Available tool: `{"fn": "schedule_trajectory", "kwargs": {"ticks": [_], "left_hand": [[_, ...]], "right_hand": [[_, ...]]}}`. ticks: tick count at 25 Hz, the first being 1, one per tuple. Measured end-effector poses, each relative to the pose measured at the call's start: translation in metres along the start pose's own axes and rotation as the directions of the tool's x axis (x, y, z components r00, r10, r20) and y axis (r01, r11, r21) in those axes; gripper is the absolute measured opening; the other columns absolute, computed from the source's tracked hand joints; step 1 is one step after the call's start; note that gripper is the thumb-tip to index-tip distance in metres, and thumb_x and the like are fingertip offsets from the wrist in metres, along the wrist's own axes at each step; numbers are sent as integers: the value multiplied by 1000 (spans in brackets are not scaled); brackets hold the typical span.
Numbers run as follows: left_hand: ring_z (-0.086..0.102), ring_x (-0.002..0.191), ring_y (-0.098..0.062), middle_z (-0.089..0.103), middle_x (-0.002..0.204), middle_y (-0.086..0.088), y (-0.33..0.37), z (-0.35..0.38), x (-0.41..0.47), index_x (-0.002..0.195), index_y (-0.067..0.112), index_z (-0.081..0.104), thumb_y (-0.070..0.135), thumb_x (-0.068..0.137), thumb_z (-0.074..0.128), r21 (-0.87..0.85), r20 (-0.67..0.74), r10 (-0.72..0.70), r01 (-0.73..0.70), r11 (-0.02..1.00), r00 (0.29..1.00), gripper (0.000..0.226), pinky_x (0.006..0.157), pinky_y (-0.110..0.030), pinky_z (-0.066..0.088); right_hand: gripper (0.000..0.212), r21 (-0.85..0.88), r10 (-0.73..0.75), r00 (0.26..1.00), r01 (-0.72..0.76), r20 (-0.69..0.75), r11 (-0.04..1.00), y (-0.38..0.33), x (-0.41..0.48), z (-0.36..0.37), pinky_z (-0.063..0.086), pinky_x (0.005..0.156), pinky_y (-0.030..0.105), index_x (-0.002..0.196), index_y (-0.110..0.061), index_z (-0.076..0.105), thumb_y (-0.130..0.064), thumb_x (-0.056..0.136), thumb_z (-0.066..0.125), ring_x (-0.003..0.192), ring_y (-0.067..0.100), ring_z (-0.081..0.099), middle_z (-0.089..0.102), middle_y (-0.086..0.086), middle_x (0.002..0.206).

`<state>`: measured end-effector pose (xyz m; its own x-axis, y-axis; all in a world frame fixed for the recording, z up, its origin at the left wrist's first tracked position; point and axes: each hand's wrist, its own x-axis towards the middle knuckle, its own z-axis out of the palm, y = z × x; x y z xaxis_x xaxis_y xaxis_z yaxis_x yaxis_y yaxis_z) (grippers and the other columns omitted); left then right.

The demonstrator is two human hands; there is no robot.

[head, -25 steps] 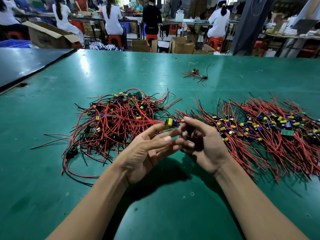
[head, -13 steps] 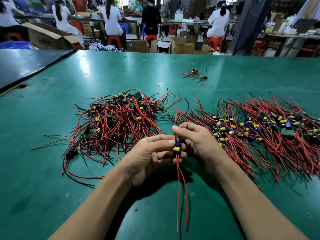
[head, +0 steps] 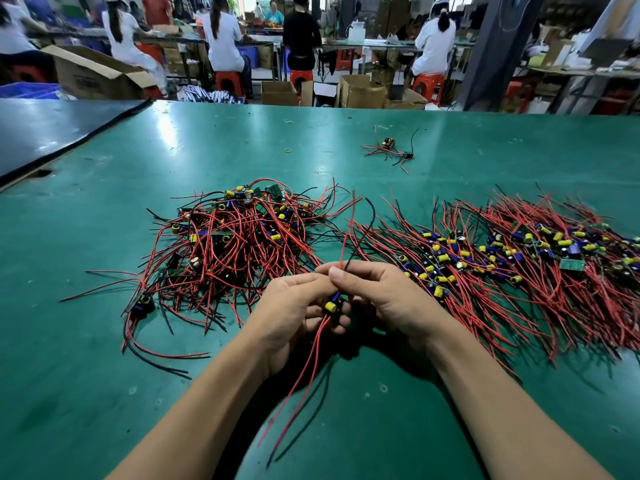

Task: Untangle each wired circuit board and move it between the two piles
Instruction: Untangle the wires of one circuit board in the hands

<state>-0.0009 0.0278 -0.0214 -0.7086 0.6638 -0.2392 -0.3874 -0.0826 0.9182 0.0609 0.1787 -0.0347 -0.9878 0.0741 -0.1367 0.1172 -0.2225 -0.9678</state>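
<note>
In the head view, the left hand [head: 294, 311] and the right hand [head: 388, 299] meet above the tabletop [head: 104, 358], between the two piles. The wired circuit board [head: 331, 305], with its yellow capacitor, sits in the left grip, whose fingers are curled round it. The right grip is narrow: thumb and forefinger pinch the upper wires [head: 347, 233] just above the board, and one red and one black end stand up from there. The lower wires [head: 306, 368] run down toward the person.

The tangled pile [head: 235, 247] lies to the left. The combed pile [head: 519, 268], with its wires mostly in one direction, lies to the right. A stray board [head: 388, 145] lies well apart, farther back.

The board seems already free of the tangle. I see three risks:
- The long lower wires may sweep over the combed pile and hook its strands when the board is carried right.
- The raised ends stand near loose strands of the tangled pile and may catch them.
- A hard pull on such thin wires may strain the solder joints.
</note>
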Motion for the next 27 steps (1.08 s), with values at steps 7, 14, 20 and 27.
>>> {"fn": "schedule_trajectory", "kwargs": {"ticks": [7, 14, 20, 27], "left_hand": [[57, 47, -21, 62, 62, -15, 4, -1, -5, 76, 3, 62, 2, 89, 59, 96, 87, -46, 37, 995, 995, 13, 44, -22, 47], [59, 49, -23, 62, 64, -18, 1, 0, -4, 71, 5, 64, 2, 88, 61, 148, 152, -62, 39, 988, 986, 17, 47, -24, 50], [59, 49, -24, 62, 62, -17, -1, 1, -3, 83, 2, 68, 4, 88, 62, 131, 162, -65, 44, 990, 985, 9, 46, -24, 50], [55, 45, -22, 57, 56, -12, 4, -5, -3, 76, 7, 74, 9, 82, 60, 19, 183, -105, 103, 995, 977, 15, 43, -23, 46]], "right_hand": [[38, -200, -228, 927, 173, -296, 964, 2, 9, -12, 24, 41, 14, 94, -13, 79, -45, 74, 81, 38, 12, 32, 46, 0, 48], [29, -111, -293, 765, 282, -573, 953, -2, 14, -12, 22, 38, 17, 77, -14, 75, -31, 98, 64, 38, 7, 28, 43, -10, 52], [50, 721, 132, 958, 96, -253, 686, -24, 6, -14, 23, 29, 15, 61, -12, 64, -35, 103, 50, 28, 3, 29, 40, -7, 49], [35, 525, -80, 976, 179, -205, 832, -15, 7, -11, 29, 34, 14, 79, -14, 75, -46, 86, 62, 37, 1, 31, 44, -7, 58]]}}
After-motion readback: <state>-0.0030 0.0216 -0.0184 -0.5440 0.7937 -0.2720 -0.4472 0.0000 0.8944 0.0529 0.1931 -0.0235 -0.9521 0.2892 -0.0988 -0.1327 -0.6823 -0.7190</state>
